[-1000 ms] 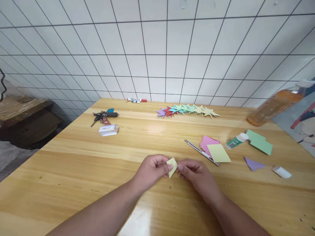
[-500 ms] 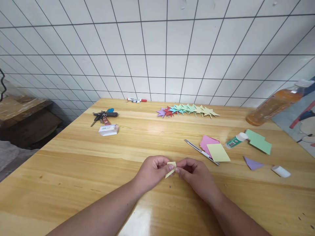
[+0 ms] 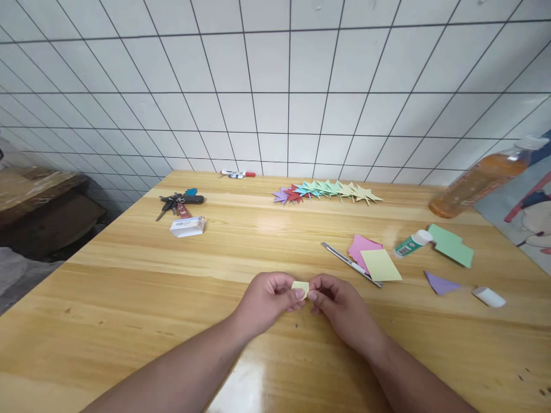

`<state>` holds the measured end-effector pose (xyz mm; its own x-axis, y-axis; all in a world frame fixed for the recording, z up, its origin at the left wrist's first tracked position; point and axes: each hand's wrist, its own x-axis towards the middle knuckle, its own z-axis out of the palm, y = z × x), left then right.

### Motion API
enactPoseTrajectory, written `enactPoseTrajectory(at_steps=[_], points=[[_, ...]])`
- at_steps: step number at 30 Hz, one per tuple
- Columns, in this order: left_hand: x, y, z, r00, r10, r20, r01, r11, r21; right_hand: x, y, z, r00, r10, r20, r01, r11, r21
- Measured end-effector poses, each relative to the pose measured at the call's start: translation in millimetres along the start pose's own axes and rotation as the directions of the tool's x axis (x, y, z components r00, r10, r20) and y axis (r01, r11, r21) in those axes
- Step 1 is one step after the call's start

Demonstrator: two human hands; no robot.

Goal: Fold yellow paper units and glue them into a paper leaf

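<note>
Over the desk (image 3: pixel 181 344), the left hand (image 3: pixel 264 301) and right hand (image 3: pixel 338 301) pinch a small yellow paper (image 3: pixel 298 285) between them. Rightward beyond lie a purple triangle (image 3: pixel 441 283), a cutter (image 3: pixel 344 258) beside pink sheets (image 3: pixel 362 248), then a glue stick (image 3: pixel 411 244); farthest, pointed paper shapes (image 3: pixel 328 188) and a marker (image 3: pixel 238 174).

A moment ago the paper (image 3: pixel 300 285) tapered to a near point. Now I see it shorter and blunter.

On my feed I see the left hand (image 3: pixel 264 301) pinching a yellow paper (image 3: pixel 300 285); the right hand (image 3: pixel 341 304) perhaps grips its edge.
</note>
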<state>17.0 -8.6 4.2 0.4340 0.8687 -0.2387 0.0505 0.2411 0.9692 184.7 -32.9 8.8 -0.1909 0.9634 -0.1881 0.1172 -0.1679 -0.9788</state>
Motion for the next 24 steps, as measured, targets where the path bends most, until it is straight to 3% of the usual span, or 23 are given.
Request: enactPoseTrajectory(at_steps=[6, 14, 18, 24], points=[[0.0, 2.9, -1.9, 1.000, -0.010, -0.023, 0.010, 1.000, -0.023, -0.7, 0.8, 2.2, 1.000, -0.017, -0.009, 0.018, 1.000, 0.008], [-1.2, -3.1, 0.6, 0.998, 0.063, 0.008, -0.063, 0.966, 0.250, -0.6, 4.0, 0.5, 0.992, -0.059, -0.111, 0.064, 0.997, 0.043], [-2.2, 1.5, 0.4, 0.998, 0.012, 0.058, -0.023, 0.982, 0.187, -0.1, 5.7, 0.9, 0.994, -0.060, -0.093, 0.066, 0.996, 0.067], [0.7, 2.0, 0.3, 0.998, -0.005, -0.067, 0.007, 1.000, 0.030, 0.8, 8.1, 5.7, 0.990, -0.071, -0.119, 0.071, 0.997, 0.002]])
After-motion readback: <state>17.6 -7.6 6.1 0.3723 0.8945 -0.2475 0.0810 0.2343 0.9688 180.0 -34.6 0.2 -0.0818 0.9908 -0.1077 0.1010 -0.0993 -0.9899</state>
